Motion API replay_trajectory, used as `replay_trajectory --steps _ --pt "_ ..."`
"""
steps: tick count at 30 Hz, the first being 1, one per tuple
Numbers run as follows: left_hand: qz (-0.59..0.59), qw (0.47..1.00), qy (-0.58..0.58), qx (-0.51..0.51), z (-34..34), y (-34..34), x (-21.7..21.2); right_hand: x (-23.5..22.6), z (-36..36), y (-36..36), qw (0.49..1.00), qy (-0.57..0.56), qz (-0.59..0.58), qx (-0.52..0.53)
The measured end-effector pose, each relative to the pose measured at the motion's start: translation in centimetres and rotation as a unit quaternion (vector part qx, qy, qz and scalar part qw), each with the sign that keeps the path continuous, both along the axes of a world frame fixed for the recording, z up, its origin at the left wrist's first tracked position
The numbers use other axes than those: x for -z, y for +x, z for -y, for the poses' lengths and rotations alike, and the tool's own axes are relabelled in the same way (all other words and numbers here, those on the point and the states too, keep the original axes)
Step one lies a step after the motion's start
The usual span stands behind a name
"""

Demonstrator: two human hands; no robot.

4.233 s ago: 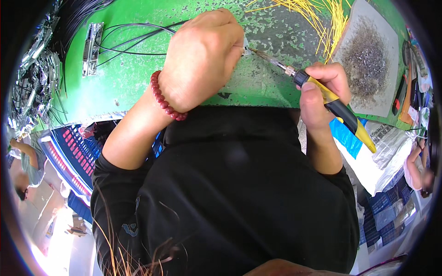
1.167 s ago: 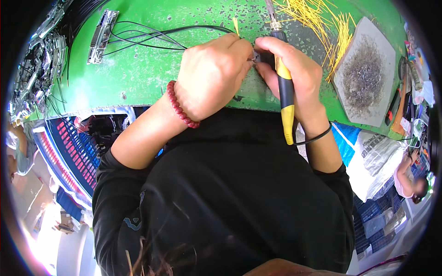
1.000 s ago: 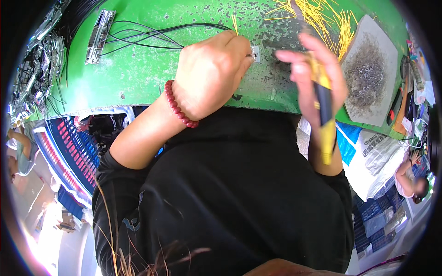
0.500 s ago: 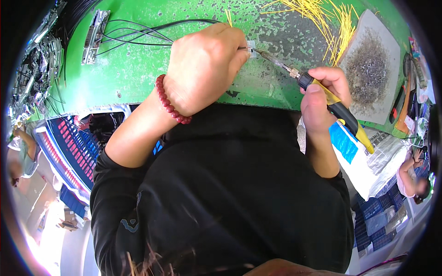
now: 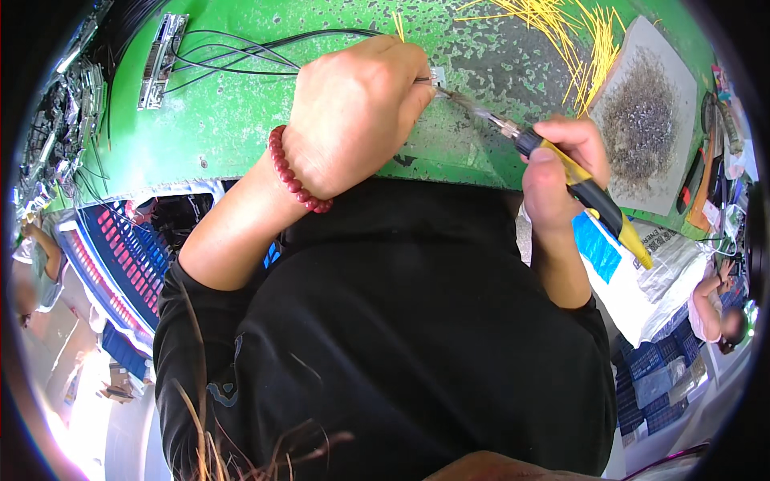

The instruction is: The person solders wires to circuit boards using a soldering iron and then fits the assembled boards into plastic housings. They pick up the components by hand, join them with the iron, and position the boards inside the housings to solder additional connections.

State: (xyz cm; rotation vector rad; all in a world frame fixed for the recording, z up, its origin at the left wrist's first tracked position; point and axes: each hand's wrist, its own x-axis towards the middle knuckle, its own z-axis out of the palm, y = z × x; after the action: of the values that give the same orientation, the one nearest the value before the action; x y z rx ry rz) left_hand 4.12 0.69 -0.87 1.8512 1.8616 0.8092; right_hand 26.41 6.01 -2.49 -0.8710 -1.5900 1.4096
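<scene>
Soldering iron [image 5: 595,195] is pinched between right fingers [image 5: 576,135] curled close.

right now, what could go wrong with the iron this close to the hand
The soldering iron has its tip close to the left hand; a slip might burn it. Black wires loop from a metal strip toward that hand, so a snag might jolt the pale piece near the tip.

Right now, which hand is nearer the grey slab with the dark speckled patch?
Right. The right hand, gripping the soldering iron, is just left of the grey slab; the left hand is farther left, past the iron's tip.
</scene>
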Motion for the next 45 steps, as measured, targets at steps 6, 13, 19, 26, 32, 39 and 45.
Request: replay_trajectory --steps 6,13,19,26,32,39,45 --pt "0.001 1.0 -0.003 0.001 -0.1 0.0 -0.1 1.2 -0.5 0.8 0.998 0.026 -0.053 0.014" --pt "-0.003 1.0 -0.009 0.002 -0.1 0.0 -0.1 -0.4 -0.3 -2.7 0.998 -0.032 -0.054 -0.031" --pt "-0.008 1.0 -0.003 0.0 0.0 0.0 0.1 -0.8 -1.4 -5.7 0.994 0.055 0.082 -0.045" --pt "-0.016 1.0 -0.002 0.003 0.0 -0.2 0.0 0.4 -1.4 -6.8 0.99 0.115 0.073 -0.038" --pt "-0.04 0.999 -0.023 0.012 -0.2 -0.4 -0.8 -0.6 -1.0 -6.3 0.998 0.018 0.052 -0.026" --pt "-0.037 0.998 0.008 0.058 -0.8 -1.2 -0.9 -0.2 -1.1 -6.2 0.996 0.058 0.071 -0.013" --pt "-0.012 0.998 -0.012 0.055 -0.9 -1.1 -1.0 -0.1 -0.7 -6.4 0.995 0.071 0.058 -0.026"
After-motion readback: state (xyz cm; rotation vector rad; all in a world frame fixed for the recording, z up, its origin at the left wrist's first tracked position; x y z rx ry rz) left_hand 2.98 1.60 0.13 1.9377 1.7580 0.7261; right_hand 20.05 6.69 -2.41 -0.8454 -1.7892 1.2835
